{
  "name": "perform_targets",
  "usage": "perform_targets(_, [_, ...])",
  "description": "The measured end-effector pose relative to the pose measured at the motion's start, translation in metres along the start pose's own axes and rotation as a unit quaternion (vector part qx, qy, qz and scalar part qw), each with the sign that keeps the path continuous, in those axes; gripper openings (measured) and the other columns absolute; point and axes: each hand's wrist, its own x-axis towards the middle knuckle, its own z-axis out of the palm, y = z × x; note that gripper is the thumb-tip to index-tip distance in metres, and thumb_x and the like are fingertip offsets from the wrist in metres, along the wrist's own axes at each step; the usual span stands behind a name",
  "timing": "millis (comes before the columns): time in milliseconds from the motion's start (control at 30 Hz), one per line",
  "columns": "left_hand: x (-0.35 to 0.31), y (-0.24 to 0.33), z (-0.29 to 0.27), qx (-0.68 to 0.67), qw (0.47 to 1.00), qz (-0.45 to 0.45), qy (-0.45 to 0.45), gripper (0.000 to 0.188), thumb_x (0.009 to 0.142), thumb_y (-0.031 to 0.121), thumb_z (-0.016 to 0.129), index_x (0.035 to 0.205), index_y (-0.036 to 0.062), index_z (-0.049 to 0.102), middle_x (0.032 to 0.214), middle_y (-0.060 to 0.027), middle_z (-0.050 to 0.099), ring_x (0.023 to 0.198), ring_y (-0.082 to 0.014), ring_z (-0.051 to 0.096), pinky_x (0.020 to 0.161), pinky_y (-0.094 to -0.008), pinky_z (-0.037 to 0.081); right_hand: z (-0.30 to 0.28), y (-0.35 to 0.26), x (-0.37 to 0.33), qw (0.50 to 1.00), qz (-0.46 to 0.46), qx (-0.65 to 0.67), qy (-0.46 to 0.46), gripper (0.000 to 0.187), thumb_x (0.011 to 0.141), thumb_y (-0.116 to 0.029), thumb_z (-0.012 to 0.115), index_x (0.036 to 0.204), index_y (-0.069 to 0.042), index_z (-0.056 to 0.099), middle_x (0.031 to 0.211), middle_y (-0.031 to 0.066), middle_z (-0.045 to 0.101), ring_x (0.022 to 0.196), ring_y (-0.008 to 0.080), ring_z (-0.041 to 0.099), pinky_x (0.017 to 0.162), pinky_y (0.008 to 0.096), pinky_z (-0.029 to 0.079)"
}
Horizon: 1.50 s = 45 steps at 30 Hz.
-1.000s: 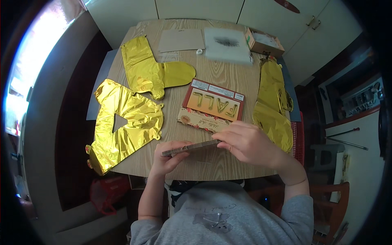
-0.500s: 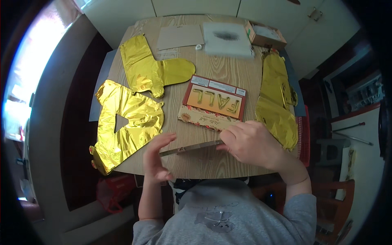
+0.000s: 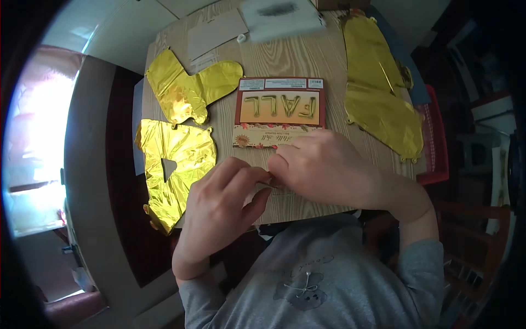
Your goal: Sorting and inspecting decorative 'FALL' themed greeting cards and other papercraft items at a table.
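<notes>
My left hand (image 3: 216,200) and my right hand (image 3: 323,167) meet near the table's front edge, fingertips almost touching. Both are closed in a pinch on a thin, dark strip (image 3: 267,185); only a short bit of it shows between the fingers, and its kind is hidden. Just beyond my right hand lies a red and orange printed packaging card (image 3: 280,105) picturing gold letter balloons. Left of my hands, a flat gold foil balloon (image 3: 192,151) with a triangular hole lies on the table. An L-shaped gold foil balloon (image 3: 178,90) rests behind it.
Another flat gold foil balloon (image 3: 375,77) lies along the right side. At the back are a grey-brown sheet (image 3: 219,34), a translucent white sheet (image 3: 279,22) with a dark smudge, and a small white roll (image 3: 241,38). A red basket (image 3: 436,137) stands beyond the table's right edge.
My left hand, open before at the strip's left end, has moved right and closed beside my right hand. Much less of the strip shows. The whole view has shifted and turned slightly.
</notes>
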Motion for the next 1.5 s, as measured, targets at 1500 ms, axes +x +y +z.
perform_targets(1500, [0.018, 0.008, 0.003, 0.159, 0.981, 0.066, -0.086, 0.015, 0.066, 0.000, 0.062, 0.072, 0.0034, 0.049, 0.067, -0.0079, 0.045, 0.061, -0.0233, 0.053, 0.052, -0.0342, 0.044, 0.009, 0.004, -0.008, 1.000, -0.012, 0.010, 0.002, 0.011, 0.073, -0.018, 0.054, 0.066, -0.010, 0.051, 0.059, 0.0016, 0.054, 0.056, 0.0148, 0.058, 0.054, 0.0276, 0.044])
